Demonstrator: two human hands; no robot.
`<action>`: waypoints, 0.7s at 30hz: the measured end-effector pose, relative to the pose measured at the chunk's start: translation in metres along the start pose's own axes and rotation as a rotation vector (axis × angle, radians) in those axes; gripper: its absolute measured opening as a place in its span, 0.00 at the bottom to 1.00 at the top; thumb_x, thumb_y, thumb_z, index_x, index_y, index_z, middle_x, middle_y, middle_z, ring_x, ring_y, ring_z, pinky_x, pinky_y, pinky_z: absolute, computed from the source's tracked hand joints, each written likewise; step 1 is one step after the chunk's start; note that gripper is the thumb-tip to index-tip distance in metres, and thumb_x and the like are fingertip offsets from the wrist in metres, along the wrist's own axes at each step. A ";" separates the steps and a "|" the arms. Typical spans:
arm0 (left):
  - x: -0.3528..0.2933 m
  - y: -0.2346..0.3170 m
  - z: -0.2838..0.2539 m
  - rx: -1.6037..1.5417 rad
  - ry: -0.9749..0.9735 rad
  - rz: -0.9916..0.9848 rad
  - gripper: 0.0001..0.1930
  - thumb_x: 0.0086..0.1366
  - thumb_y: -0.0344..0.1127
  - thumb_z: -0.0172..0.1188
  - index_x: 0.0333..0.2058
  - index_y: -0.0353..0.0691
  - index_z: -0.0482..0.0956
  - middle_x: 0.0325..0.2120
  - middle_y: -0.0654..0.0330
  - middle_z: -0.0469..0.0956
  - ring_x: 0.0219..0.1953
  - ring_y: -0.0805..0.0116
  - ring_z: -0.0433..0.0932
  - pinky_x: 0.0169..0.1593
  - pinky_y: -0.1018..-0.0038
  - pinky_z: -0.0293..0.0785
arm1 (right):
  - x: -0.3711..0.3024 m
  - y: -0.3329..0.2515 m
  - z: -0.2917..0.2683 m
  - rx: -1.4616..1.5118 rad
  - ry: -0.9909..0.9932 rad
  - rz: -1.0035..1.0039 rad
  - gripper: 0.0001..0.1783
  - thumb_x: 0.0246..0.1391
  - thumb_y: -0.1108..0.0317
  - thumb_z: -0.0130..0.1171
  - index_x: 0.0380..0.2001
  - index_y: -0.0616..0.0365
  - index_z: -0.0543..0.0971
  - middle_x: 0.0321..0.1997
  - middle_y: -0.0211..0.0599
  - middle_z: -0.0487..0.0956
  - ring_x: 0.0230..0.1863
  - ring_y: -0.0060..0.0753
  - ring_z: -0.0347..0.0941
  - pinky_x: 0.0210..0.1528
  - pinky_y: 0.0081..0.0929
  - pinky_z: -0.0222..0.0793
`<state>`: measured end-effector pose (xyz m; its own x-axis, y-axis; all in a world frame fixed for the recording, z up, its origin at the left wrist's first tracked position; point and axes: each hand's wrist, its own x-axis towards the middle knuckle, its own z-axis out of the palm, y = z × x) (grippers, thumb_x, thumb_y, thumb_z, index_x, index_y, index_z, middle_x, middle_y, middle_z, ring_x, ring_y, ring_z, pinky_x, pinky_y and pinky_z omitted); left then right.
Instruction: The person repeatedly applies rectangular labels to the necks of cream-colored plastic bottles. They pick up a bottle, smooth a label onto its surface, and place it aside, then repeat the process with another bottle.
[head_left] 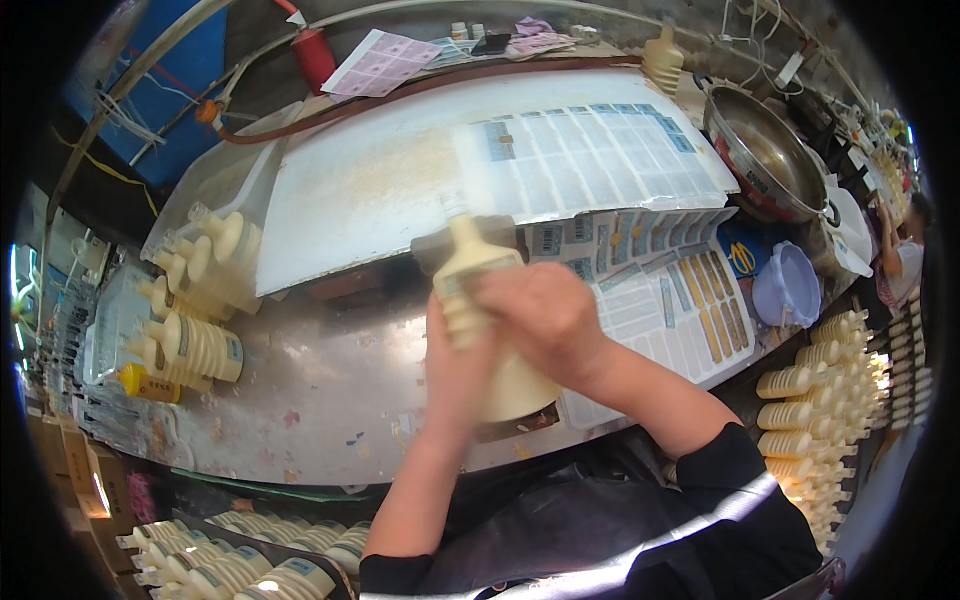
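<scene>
1. Cream plastic, ribbed body, narrow neck: that's the bottle [482, 258] being worked on. It's at the near middle of the metal table [300, 390], neck pointing away from the person, wide base toward their body. Part of a dark block [430, 247] shows behind the neck; can't tell if they touch.

2. Left hand [458, 345] is on the bottle's left side, pretty smeared by motion blur. Can't really tell how tight the fingers are.

3. Right hand [545, 303] comes over from the other side, fingers curled in against the ribbed part. Whether they're pinching something thin or just pressing on the plastic, no idea, the fingertips are too blurred.

4. Just past the hands is a big white board [350, 185] with a label sheet [590, 165] on its right half. Another sheet with gold-brown strips [712, 305] sits nearer, right of the bottle.

5. Off to the left on the table, a cluster of similar bottles [200, 348], plus a small yellow container [152, 384] next to them.

6. Right side: wide metal pan [770, 150], lavender basket [790, 288], and loads more cream bottles [815, 400] lined up below.
</scene>
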<state>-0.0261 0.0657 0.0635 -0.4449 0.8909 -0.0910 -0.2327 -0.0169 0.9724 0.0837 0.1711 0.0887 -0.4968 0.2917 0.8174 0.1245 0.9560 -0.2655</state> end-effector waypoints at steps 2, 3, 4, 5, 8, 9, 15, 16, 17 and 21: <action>-0.001 0.003 -0.002 0.078 -0.003 0.120 0.31 0.72 0.34 0.57 0.70 0.38 0.57 0.60 0.56 0.69 0.62 0.64 0.69 0.64 0.68 0.67 | 0.011 -0.014 0.010 0.010 -0.036 -0.085 0.13 0.41 0.73 0.64 0.35 0.55 0.81 0.33 0.35 0.82 0.34 0.41 0.80 0.37 0.37 0.73; 0.000 0.002 -0.003 0.097 0.000 0.102 0.31 0.72 0.35 0.58 0.69 0.38 0.58 0.60 0.56 0.70 0.62 0.65 0.69 0.64 0.68 0.67 | 0.018 -0.022 0.010 -0.030 -0.048 -0.087 0.12 0.41 0.72 0.63 0.33 0.55 0.81 0.31 0.34 0.80 0.33 0.40 0.79 0.37 0.37 0.72; 0.000 0.001 -0.004 0.117 0.003 0.084 0.30 0.71 0.35 0.59 0.68 0.38 0.60 0.60 0.56 0.70 0.62 0.65 0.69 0.64 0.68 0.67 | 0.022 -0.027 0.012 -0.070 -0.059 -0.089 0.10 0.41 0.72 0.62 0.32 0.56 0.80 0.29 0.34 0.79 0.31 0.40 0.77 0.36 0.38 0.71; 0.000 0.002 -0.006 0.137 0.009 0.070 0.30 0.71 0.35 0.60 0.67 0.39 0.61 0.59 0.56 0.70 0.62 0.66 0.69 0.64 0.69 0.67 | 0.025 -0.029 0.017 -0.107 -0.117 -0.105 0.09 0.41 0.71 0.62 0.30 0.56 0.80 0.27 0.33 0.77 0.30 0.39 0.76 0.35 0.37 0.70; 0.002 -0.017 -0.014 0.516 0.085 0.200 0.29 0.70 0.37 0.61 0.66 0.39 0.63 0.59 0.55 0.71 0.62 0.64 0.70 0.63 0.68 0.68 | 0.027 -0.036 0.034 -0.200 -0.286 -0.151 0.05 0.40 0.69 0.61 0.25 0.55 0.78 0.24 0.31 0.74 0.27 0.36 0.73 0.33 0.34 0.66; 0.002 -0.021 -0.015 0.582 0.080 0.220 0.29 0.71 0.37 0.61 0.66 0.39 0.63 0.59 0.55 0.71 0.62 0.65 0.70 0.63 0.68 0.67 | 0.025 -0.040 0.041 -0.220 -0.340 -0.166 0.05 0.39 0.69 0.61 0.23 0.54 0.77 0.24 0.30 0.74 0.27 0.34 0.72 0.32 0.32 0.64; -0.004 -0.028 -0.027 0.789 -0.026 0.282 0.28 0.72 0.37 0.60 0.66 0.39 0.63 0.59 0.56 0.70 0.63 0.65 0.68 0.65 0.69 0.64 | 0.034 -0.048 0.052 -0.369 -0.416 -0.176 0.04 0.39 0.68 0.62 0.23 0.52 0.78 0.23 0.31 0.75 0.27 0.34 0.75 0.32 0.32 0.65; -0.004 -0.026 -0.028 0.761 -0.041 0.269 0.28 0.72 0.37 0.60 0.66 0.39 0.62 0.59 0.56 0.70 0.63 0.66 0.67 0.65 0.69 0.64 | 0.033 -0.048 0.053 -0.366 -0.452 -0.162 0.05 0.40 0.69 0.62 0.25 0.52 0.78 0.22 0.32 0.76 0.28 0.36 0.76 0.32 0.34 0.67; -0.005 -0.021 -0.027 0.697 -0.053 0.239 0.28 0.72 0.38 0.60 0.66 0.39 0.62 0.59 0.56 0.70 0.63 0.66 0.67 0.65 0.69 0.63 | 0.034 -0.046 0.051 -0.296 -0.510 -0.088 0.05 0.43 0.69 0.63 0.27 0.54 0.78 0.23 0.35 0.77 0.29 0.39 0.78 0.32 0.37 0.68; 0.000 0.008 -0.014 0.107 0.101 0.007 0.28 0.75 0.41 0.55 0.68 0.38 0.59 0.56 0.58 0.70 0.62 0.66 0.66 0.66 0.69 0.61 | 0.062 -0.017 0.029 0.031 -0.301 0.290 0.07 0.54 0.70 0.61 0.37 0.60 0.77 0.31 0.49 0.83 0.36 0.53 0.83 0.35 0.47 0.75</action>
<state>-0.0398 0.0589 0.0681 -0.5324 0.8405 -0.1001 -0.1378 0.0306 0.9900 0.0257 0.1721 0.1292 -0.6745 0.5221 0.5219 0.2721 0.8330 -0.4817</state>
